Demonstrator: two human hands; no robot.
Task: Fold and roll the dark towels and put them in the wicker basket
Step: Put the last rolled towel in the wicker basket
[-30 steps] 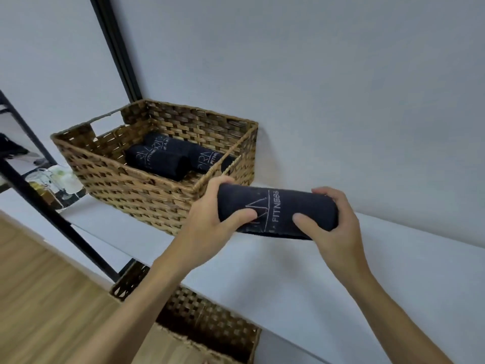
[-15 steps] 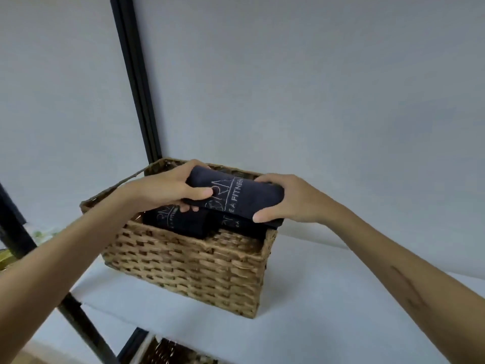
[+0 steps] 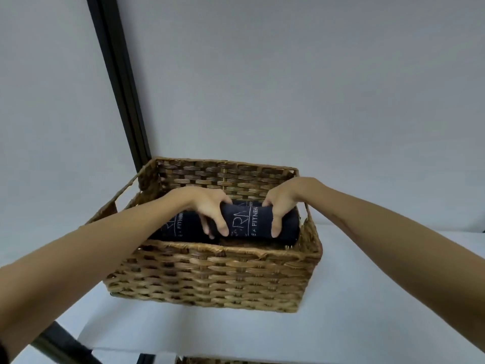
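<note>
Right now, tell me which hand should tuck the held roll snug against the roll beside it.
Probably the right hand. It grips the rolled towel at its outer end, near the wicker basket side wall, so it can push inward. The left hand sits between both rolls, blocking the neighbouring roll.

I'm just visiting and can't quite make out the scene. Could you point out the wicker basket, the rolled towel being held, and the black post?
wicker basket [image 3: 210, 279]: head view, on its woven front wall.
rolled dark towel [image 3: 249, 222]: head view, on the printed middle between both hands.
black post [image 3: 118, 82]: head view, midway up its length.
</note>
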